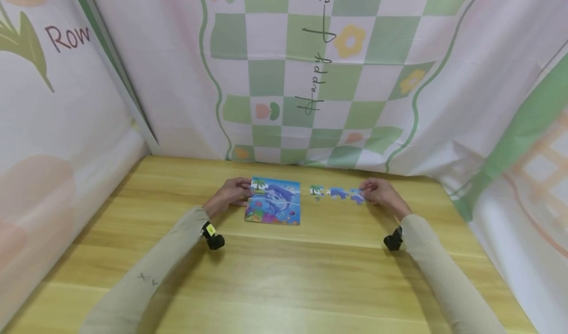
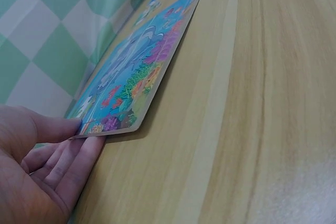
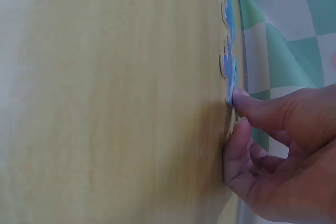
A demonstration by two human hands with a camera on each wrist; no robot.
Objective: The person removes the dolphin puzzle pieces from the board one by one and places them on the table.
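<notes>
We see the left arm, in its beige sleeve [image 1: 161, 257], angled from the near left over the tabletop [image 1: 293, 284], the wrist turned inward. The left hand [image 1: 228, 195] is clamped on the left edge of a dolphin picture board [image 1: 275, 203], thumb above and fingers [image 2: 79, 163] beneath, as we see in the left wrist view. The board lies picture side up, slightly left of centre and nearer the tabletop's far edge than its near one.

The right arm mirrors this pose from the near right, its forearm slanting in so that the right hand [image 1: 381, 193] comes low beside the far edge. Its fingers are bent, one tip touching the rightmost puzzle piece [image 1: 357, 196]; we cannot tell whether they pinch it. A dolphin piece [image 1: 338, 193] and a palm-tree piece [image 1: 316, 190] continue the row leftward, roughly parallel to the far edge; we cannot tell whether the three interlock.

Between the board's right edge and the palm-tree piece we find a narrow strip of wood. Behind the row, the checked curtain [image 1: 310, 80] meets the far edge and limits room there, while toward the near edge the wood runs broad between both forearms
</notes>
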